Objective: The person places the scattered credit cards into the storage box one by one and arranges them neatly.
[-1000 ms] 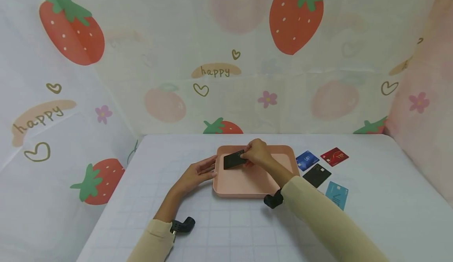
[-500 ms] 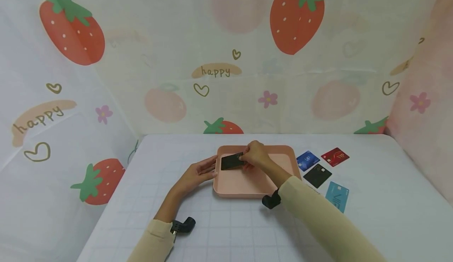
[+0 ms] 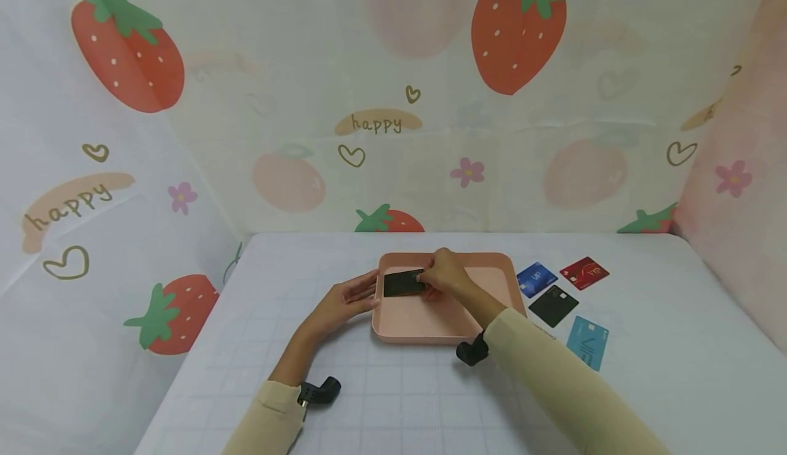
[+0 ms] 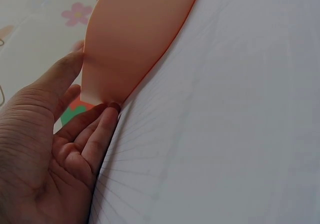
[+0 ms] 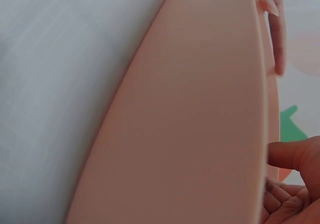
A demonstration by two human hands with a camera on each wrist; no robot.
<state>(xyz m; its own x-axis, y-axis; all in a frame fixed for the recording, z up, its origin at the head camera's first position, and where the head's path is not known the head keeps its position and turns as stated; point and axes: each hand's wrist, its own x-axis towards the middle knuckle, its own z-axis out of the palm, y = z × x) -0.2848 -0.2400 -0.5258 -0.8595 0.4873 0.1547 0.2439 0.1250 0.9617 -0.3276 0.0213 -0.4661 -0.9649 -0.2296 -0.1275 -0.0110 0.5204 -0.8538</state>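
A pink tray [image 3: 430, 339] sits on the white table. Inside it, at the back left, a black card [image 3: 401, 284] lies almost flat, its right end pinched by my right hand [image 3: 447, 272]. My left hand [image 3: 332, 310] is at the tray's left side, fingers fairly straight and touching the outer wall. In the left wrist view the left thumb [image 4: 65, 74] meets the rim while other fingertips reach the wall's base. The tray's near wall [image 5: 190, 109] fills much of the right wrist view and hides the card there.
Right of the tray lie a blue card [image 3: 537, 279], a red card [image 3: 584, 273], another black card [image 3: 554, 306] and a light blue card [image 3: 587, 343]. A pale edge beside the right sleeve [image 3: 541, 366] is mostly covered. A strawberry-print backdrop [image 3: 522, 188] stands behind the table.
My right hand has moved the black card slightly left and lowered it, so it lies flatter and straighter in the tray. The left hand has stayed in place.
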